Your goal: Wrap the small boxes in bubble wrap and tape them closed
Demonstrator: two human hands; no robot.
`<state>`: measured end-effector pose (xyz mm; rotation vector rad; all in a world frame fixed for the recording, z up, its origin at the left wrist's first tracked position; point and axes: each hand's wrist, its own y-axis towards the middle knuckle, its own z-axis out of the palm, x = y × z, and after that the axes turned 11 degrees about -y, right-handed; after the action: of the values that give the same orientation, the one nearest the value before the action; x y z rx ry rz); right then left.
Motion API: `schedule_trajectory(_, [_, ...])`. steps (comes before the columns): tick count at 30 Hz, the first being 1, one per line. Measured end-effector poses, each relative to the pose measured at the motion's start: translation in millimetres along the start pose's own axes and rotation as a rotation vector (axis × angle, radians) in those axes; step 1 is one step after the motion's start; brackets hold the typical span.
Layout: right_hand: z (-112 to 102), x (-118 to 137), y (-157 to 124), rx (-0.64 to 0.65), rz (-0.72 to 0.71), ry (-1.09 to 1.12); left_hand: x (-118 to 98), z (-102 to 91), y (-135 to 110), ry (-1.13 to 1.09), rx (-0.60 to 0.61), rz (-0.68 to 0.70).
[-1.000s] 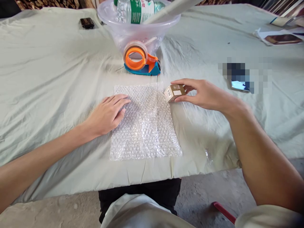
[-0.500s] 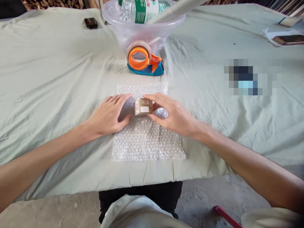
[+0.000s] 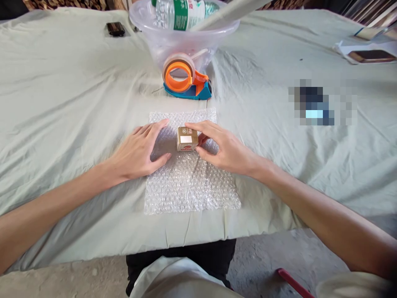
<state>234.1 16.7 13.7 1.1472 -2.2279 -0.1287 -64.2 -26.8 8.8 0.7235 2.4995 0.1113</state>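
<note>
Head view (only one). Small carton point(image 3: 187, 139), gold-brown top w/ white patch, paler front w/ red mark; print too small to read. Sits on the bubble wrap point(image 3: 192, 188), far half of sheet, btwn the two hands. Wrap lies flat on worktop point(image 3: 77, 87), which is draped in wrinkled pale grey-green cloth.

R hand point(image 3: 228, 148): grip closed round R end of carton, index fingertip at top far edge, thumb at near R corner; other fingers partly hidden behind. How firm, can't tell. Wrist crosses R edge of wrap.

L hand point(image 3: 136, 151): grip wide, thumb & fingers spread in a C facing the carton, nothing held. Lies palm-down over L edge of wrap; fingertips nr carton but apart from it.

Beyond wrap, just past far edge: tape dispenser point(image 3: 201, 85), orange & blue, w/ roll on. Right behind it, translucent plastic basin point(image 3: 158, 43); in it a clear bottle point(image 3: 182, 14) on its side, green/white label, plus a pale tube point(image 3: 223, 17) slanting out over rim.

Far L: small black device point(image 3: 115, 29), type unclear. Far R: smartphone point(image 3: 372, 56) on white sheet point(image 3: 343, 49). Nearer on R, a pixelated patch point(image 3: 313, 103), content unreadable. Below worktop edge: concrete floor point(image 3: 254, 256), red bar point(image 3: 294, 283) lower R. B/g: stacked firewood point(image 3: 77, 4).
</note>
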Motion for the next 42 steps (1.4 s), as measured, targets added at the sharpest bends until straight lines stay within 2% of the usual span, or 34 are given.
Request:
schedule_trajectory(4, [-5,-2,-1,-0.015,-0.042,-0.024,0,-0.1,-2,0.045,-0.071,-0.051])
schedule_trajectory(8, [-7,-5,-1,-0.054,-0.100,-0.088,-11,-2.7,-6,0.154,-0.199,-0.251])
schedule_trajectory(12, [-3,-8,0,-0.043,-0.074,-0.107,-23,-3.6,-7,0.186,-0.180,-0.388])
schedule_trajectory(17, [2,-8,1,-0.044,-0.079,-0.057,-29,-0.9,-2,0.118,-0.126,-0.413])
schedule_trajectory(23, [-1,-6,0,-0.035,-0.062,-0.040,-31,0.6,0,0.037,-0.150,-0.384])
schedule_trajectory(25, [-8,-6,-1,-0.072,0.020,-0.064,-30,1.0,-1,0.019,-0.156,-0.354])
schedule_trajectory(29, [-24,-12,-8,-0.240,0.355,-0.308,-26,2.0,-3,-0.068,-0.203,-0.303])
schedule_trajectory(32, [-28,-17,-12,-0.092,0.504,-0.462,-25,1.9,-2,-0.179,-0.260,-0.286])
schedule_trajectory(34, [-26,-19,-13,0.008,0.520,-0.415,-26,1.5,-2,-0.240,-0.274,-0.270])
schedule_trajectory(36, [-24,-19,-14,0.033,0.507,-0.302,-30,0.9,-1,-0.301,-0.284,-0.250])
schedule_trajectory(42, [-19,-20,-12,-0.093,0.469,0.105,-37,-0.4,2,-0.544,-0.310,-0.298])
